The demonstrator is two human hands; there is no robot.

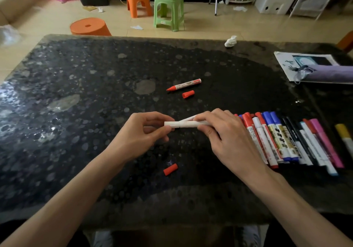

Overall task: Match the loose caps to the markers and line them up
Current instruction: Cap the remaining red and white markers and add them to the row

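Over the middle of the dark table (95, 94), my left hand (141, 132) pinches a white cap (172, 124) on the end of a white marker (188, 124). My right hand (225, 136) grips that marker's barrel, and a second white marker pokes out above it from under the fingers. An uncapped red marker (184, 84) lies farther back with a loose red cap (188, 94) beside it. Another loose red cap (170, 169) lies near my left wrist. A row of several capped markers (286, 139) lies side by side to the right of my right hand.
A yellow marker (344, 136) lies apart at the right edge. A purple pouch (328, 75) on a printed sheet (286, 63) sits at the back right, and a crumpled tissue (230, 41) at the far edge. Orange and green stools stand on the floor beyond.
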